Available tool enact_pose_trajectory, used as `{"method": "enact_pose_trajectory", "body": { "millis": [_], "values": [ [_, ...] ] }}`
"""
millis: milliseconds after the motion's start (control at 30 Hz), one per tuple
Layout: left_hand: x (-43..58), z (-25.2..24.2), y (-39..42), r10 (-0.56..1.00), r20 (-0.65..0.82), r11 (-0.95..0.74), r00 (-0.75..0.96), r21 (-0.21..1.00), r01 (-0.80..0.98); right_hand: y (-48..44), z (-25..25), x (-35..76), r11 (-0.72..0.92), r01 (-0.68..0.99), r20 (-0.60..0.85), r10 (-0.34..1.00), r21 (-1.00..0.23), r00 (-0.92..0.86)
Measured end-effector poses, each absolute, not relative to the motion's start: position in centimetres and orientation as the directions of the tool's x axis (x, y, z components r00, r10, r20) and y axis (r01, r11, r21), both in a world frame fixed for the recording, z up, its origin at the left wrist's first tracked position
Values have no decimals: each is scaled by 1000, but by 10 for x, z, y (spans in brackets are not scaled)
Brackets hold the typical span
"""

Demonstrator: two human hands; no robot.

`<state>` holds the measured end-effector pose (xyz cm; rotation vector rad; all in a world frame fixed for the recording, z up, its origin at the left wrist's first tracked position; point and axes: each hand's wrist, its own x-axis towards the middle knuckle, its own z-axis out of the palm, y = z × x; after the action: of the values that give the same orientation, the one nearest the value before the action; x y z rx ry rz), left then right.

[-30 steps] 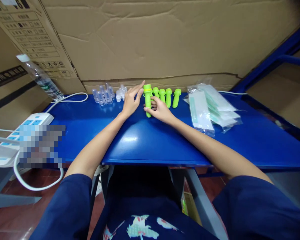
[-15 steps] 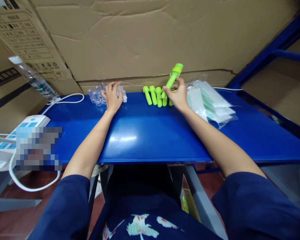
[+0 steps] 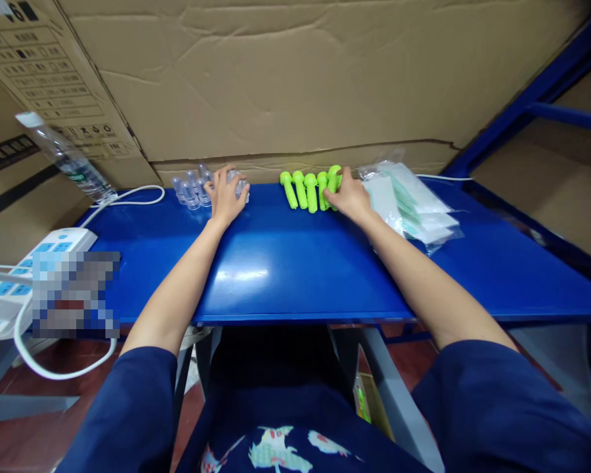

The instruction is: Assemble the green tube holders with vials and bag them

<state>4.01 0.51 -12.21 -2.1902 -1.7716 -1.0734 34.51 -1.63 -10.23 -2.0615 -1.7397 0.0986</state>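
On the left of the blue table (image 3: 276,263), my left hand (image 3: 224,197) rests among several small clear plastic bottles (image 3: 191,194). Its fingers are spread over and around the bottles at its right, and part of that group is hidden beneath them. Bright green flashlights (image 3: 311,190) lie side by side in a row at the back of the table. At the row's right end, my right hand (image 3: 350,197) is closed on a green flashlight (image 3: 333,180), thumb in front. My fingers partly cover this flashlight and whatever lies behind it.
Flat plastic packets (image 3: 418,203) with white and pale green contents lie right of the flashlights. A water bottle (image 3: 73,161) leans at the back left, near a white cable and a power strip (image 3: 44,256). Cardboard (image 3: 276,85) stands behind the table.
My right hand has lowered the raised green flashlight to the right end of the row. My left hand has shifted only slightly at the clear bottles.
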Motion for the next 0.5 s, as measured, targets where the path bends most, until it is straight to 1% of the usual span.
{"method": "enact_pose_trajectory", "body": {
  "millis": [267, 500],
  "values": [
    [37, -122, 5, 820, 568, -292, 66, 316, 903, -16, -104, 350, -121, 943, 201, 961, -311, 190],
    [33, -128, 11, 796, 602, -340, 70, 348, 874, -1, -122, 359, -73, 948, 282, 945, -310, 165]
  ]
}}
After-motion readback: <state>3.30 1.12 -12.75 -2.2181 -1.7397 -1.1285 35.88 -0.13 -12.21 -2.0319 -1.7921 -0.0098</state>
